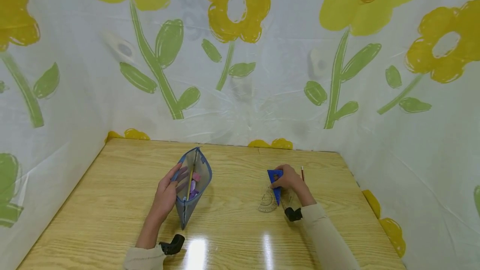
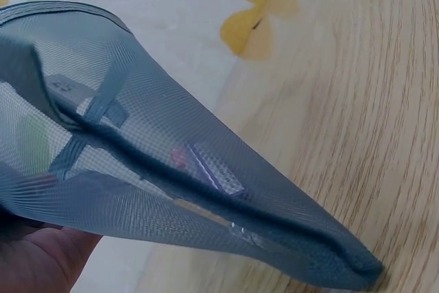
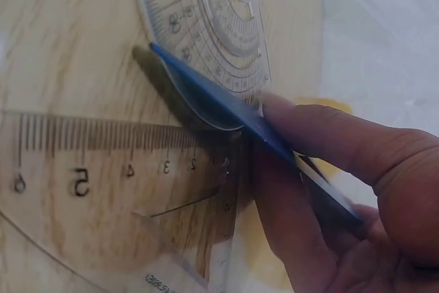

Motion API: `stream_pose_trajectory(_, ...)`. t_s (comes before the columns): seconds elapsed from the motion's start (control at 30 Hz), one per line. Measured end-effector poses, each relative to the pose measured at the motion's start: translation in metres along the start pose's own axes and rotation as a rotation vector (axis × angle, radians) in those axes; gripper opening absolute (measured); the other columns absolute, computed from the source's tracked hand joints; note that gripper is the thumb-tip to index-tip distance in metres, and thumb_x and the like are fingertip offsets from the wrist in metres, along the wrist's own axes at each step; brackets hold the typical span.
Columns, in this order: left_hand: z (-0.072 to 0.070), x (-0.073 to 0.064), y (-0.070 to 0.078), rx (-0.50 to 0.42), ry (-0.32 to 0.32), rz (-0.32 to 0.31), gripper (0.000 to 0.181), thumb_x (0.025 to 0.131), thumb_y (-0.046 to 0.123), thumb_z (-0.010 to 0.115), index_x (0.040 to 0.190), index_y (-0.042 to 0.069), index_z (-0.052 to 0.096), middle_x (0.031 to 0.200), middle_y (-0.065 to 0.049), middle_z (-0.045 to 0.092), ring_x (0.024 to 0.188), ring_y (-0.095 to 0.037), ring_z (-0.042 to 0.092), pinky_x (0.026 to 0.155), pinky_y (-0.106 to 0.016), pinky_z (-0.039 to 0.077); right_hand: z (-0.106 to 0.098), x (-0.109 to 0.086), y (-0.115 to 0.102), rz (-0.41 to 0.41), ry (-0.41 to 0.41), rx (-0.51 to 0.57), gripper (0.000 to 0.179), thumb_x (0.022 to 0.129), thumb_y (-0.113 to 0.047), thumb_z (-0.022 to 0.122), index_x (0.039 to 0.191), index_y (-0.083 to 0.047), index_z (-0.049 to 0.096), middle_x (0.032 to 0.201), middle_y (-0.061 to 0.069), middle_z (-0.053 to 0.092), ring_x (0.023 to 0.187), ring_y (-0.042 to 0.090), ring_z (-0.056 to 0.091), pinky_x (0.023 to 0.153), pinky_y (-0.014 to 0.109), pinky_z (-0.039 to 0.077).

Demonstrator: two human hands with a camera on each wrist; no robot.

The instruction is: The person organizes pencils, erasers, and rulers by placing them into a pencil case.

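Note:
My left hand (image 1: 165, 193) grips the side of a grey-blue mesh pencil pouch (image 1: 184, 213), its zip open and mouth spread. Inside lie a yellow pencil (image 1: 190, 182), a pink eraser-like block (image 1: 196, 176) and purple-and-white pieces (image 1: 193, 194). Between thumb and fingers, my right hand (image 1: 290, 177) pinches a blue set square (image 1: 276, 195), tilted over the table. Beneath its lower tip is a clear protractor (image 1: 265, 206). In the right wrist view, a clear set square (image 3: 103, 162) with ruler markings lies beside the protractor.
A red pencil (image 1: 303, 173) lies just beyond my right hand on the wooden table (image 1: 232, 211). White flower-printed sheeting (image 1: 225, 116) encloses the table at the back and both sides. Black wrist mounts (image 1: 173, 245) sit at both cuffs.

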State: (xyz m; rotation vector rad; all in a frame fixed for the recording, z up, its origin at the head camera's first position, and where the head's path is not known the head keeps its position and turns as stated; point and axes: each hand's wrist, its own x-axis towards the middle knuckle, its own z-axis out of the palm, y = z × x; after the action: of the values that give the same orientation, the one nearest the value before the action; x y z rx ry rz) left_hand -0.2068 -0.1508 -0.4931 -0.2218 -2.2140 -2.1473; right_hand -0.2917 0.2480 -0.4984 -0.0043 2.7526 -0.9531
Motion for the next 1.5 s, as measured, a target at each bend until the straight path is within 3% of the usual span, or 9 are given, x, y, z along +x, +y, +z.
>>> stream_pose_trajectory(0.17,0.001,0.000,0.000,-0.002,0.005,-0.010,0.057,0.102,-0.005,0.017,0.159,-0.005,0.020,0.157,-0.032,0.035,0.144,-0.048,0.038,0.114,-0.050,0.039,-0.002,-0.005,-0.001,-0.031,0.006,0.072,0.062,0.082,-0.010,0.084,0.133,0.010,0.056,0.091,0.009,0.069,0.073,0.017,0.060,0.067,0.032,0.052)
stream_pose_trajectory(0.33,0.000,0.000,0.000,-0.015,0.012,-0.026,0.058,0.102,-0.005,0.018,0.160,-0.004,0.020,0.157,-0.030,0.036,0.145,-0.047,0.038,0.114,-0.051,0.039,-0.001,-0.007,-0.001,-0.076,0.041,0.179,0.043,0.085,-0.009,0.080,0.123,0.005,0.064,0.090,0.010,0.067,0.066,0.017,0.059,0.059,0.033,0.055)
stream_pose_trajectory(0.57,0.000,0.001,-0.001,-0.003,0.009,-0.010,0.057,0.103,-0.005,0.017,0.159,-0.005,0.020,0.157,-0.031,0.035,0.144,-0.047,0.037,0.114,-0.050,0.038,0.003,-0.007,-0.002,-0.106,0.101,0.234,0.053,0.090,-0.013,0.076,0.137,0.005,0.058,0.102,0.013,0.071,0.064,0.015,0.062,0.059,0.035,0.059)
stream_pose_trajectory(0.77,0.001,0.001,0.000,-0.007,0.012,-0.013,0.057,0.103,-0.005,0.017,0.159,-0.005,0.020,0.157,-0.032,0.035,0.144,-0.048,0.037,0.114,-0.050,0.037,0.009,-0.010,-0.005,-0.107,0.118,0.304,0.058,0.092,-0.011,0.073,0.143,0.006,0.051,0.103,0.015,0.071,0.069,0.015,0.065,0.062,0.035,0.061)
stream_pose_trajectory(0.9,0.001,0.001,0.000,-0.008,0.014,-0.014,0.056,0.103,-0.004,0.017,0.159,-0.005,0.021,0.157,-0.032,0.035,0.144,-0.048,0.037,0.114,-0.051,0.037,0.012,-0.010,-0.007,-0.115,0.130,0.339,0.058,0.093,-0.010,0.072,0.145,0.004,0.050,0.104,0.016,0.071,0.063,0.013,0.060,0.060,0.034,0.059)
stream_pose_trajectory(1.03,0.001,0.001,-0.001,0.001,0.014,-0.005,0.056,0.103,-0.004,0.017,0.159,-0.005,0.021,0.156,-0.032,0.036,0.144,-0.047,0.038,0.114,-0.052,0.038,0.015,-0.009,-0.008,-0.141,0.147,0.359,0.055,0.093,-0.010,0.072,0.143,0.004,0.053,0.096,0.013,0.069,0.059,0.013,0.057,0.057,0.033,0.057)
stream_pose_trajectory(1.17,0.000,0.001,-0.001,0.003,0.011,0.004,0.056,0.103,-0.004,0.017,0.159,-0.006,0.020,0.156,-0.032,0.036,0.144,-0.046,0.038,0.114,-0.053,0.038,0.019,-0.012,-0.012,-0.157,0.155,0.408,0.053,0.092,-0.011,0.074,0.140,0.002,0.056,0.092,0.009,0.067,0.066,0.013,0.063,0.059,0.036,0.061)
stream_pose_trajectory(1.5,0.000,0.001,-0.002,-0.014,0.013,-0.002,0.056,0.103,-0.004,0.017,0.159,-0.007,0.020,0.155,-0.032,0.036,0.143,-0.046,0.039,0.113,-0.054,0.038,0.036,-0.024,-0.038,-0.259,0.157,0.526,0.031,0.092,-0.003,0.072,0.121,0.005,0.065,0.093,0.015,0.066,0.073,0.016,0.067,0.057,0.034,0.058)
